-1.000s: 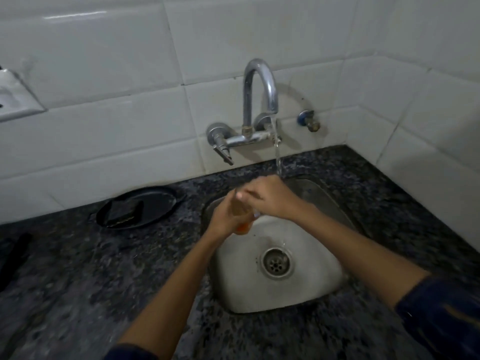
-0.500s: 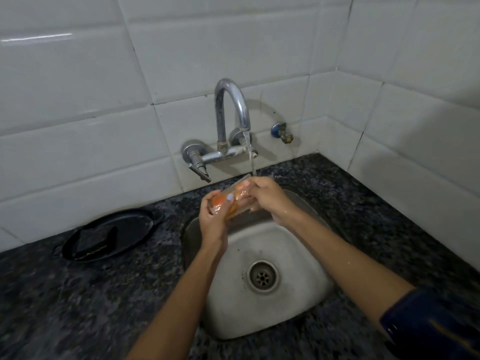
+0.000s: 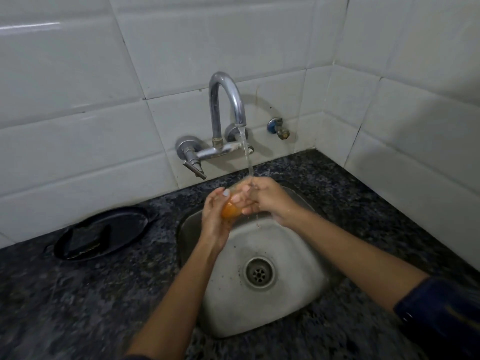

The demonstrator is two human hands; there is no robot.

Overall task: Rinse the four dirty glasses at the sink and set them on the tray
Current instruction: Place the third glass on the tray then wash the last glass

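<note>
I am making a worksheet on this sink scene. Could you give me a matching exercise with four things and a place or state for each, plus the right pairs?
Things:
1. glass
2. tap
3. drain
4. black tray

Places or states:
A. on the counter, left of the sink
B. held in both hands under the stream
C. running water
D. in the bottom of the sink basin

Pairs: 1-B, 2-C, 3-D, 4-A

Both hands cover most of the glass; its rim is blurred. The sleeve at four o'clock is cut off by the edge.
</note>
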